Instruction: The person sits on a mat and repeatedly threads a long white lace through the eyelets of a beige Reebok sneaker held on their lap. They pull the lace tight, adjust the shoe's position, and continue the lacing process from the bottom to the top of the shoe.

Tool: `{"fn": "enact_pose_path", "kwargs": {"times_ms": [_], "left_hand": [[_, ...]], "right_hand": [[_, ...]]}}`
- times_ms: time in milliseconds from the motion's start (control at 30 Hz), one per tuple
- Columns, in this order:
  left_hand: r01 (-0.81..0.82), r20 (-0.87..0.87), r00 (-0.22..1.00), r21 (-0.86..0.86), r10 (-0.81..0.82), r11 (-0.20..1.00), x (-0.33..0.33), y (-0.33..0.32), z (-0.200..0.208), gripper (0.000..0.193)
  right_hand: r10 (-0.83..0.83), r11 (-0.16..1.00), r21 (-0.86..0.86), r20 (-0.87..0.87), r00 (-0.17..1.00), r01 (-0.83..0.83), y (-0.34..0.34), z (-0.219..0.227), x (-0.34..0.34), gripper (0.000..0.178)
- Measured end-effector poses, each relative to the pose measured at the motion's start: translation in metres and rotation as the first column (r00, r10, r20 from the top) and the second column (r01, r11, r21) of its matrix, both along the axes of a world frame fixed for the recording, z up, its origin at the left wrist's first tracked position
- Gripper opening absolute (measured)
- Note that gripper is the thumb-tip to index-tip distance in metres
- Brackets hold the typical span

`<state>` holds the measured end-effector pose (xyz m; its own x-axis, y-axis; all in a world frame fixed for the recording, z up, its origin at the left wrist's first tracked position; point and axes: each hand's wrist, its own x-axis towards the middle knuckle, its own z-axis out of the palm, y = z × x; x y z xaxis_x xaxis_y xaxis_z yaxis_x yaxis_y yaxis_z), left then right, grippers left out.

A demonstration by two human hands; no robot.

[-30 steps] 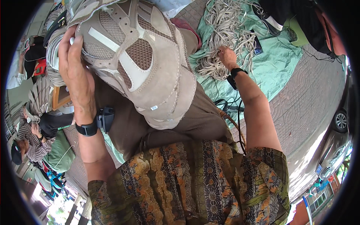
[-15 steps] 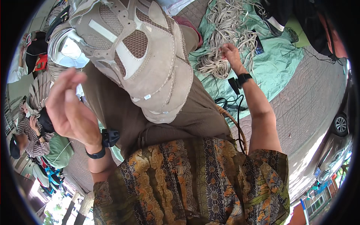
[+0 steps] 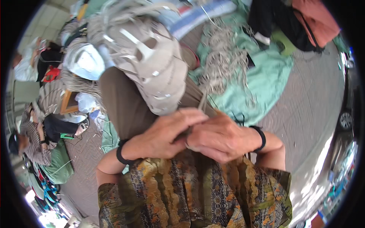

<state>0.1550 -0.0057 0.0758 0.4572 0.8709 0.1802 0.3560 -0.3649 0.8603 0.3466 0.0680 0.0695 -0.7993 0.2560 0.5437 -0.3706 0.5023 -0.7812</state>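
Note:
Both hands meet just above my lap, blurred by motion. My right hand (image 3: 222,138) is closed, and a pale flat shoelace (image 3: 204,99) runs up from it toward the heap of laces. My left hand (image 3: 163,135) curls against the right one, its fingers bent together; what they pinch, if anything, is hidden. Beyond the hands, across my thighs, lies a stack of beige shoe uppers (image 3: 161,72) with stitched panels and pale strips. The tangled heap of beige laces (image 3: 224,53) rests on a green sheet (image 3: 266,85) on the ground at the far right.
A bundle of uppers with a white lining (image 3: 84,62) sits left of my knee, near a clear plastic bag (image 3: 86,102). Seated people (image 3: 36,129) are at the left. Another person's dark-clothed legs (image 3: 268,19) are at the far right. Patterned paving (image 3: 304,98) surrounds the sheet.
My right hand has come back from the lace heap to my front, drawing a lace. My left hand has moved right and down to meet it. The view has shifted.

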Motion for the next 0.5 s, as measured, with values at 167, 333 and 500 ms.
{"fn": "enact_pose_path", "kwargs": {"times_ms": [167, 333, 500], "left_hand": [[-0.066, -0.033, 0.997, 0.056, 0.068, 0.996, -0.026, -0.025, 0.027, 0.035], [-0.257, -0.134, 0.959, -0.052, 0.248, 0.965, -0.073, -0.078, 0.061, 0.02], [-0.587, 0.099, 0.789, -0.169, 0.606, 0.792, -0.109, -0.158, 0.096, 0.015]], "right_hand": [[0.01, 1.0, -0.015, 0.19, 0.982, -0.007, 0.007, 0.046, 0.006, 0.011], [0.025, 0.998, 0.037, 0.492, 0.87, -0.05, 0.009, 0.057, 0.019, 0.015], [-0.231, 0.942, 0.333, 0.536, 0.812, 0.048, 0.019, 0.053, 0.031, 0.015]]}}
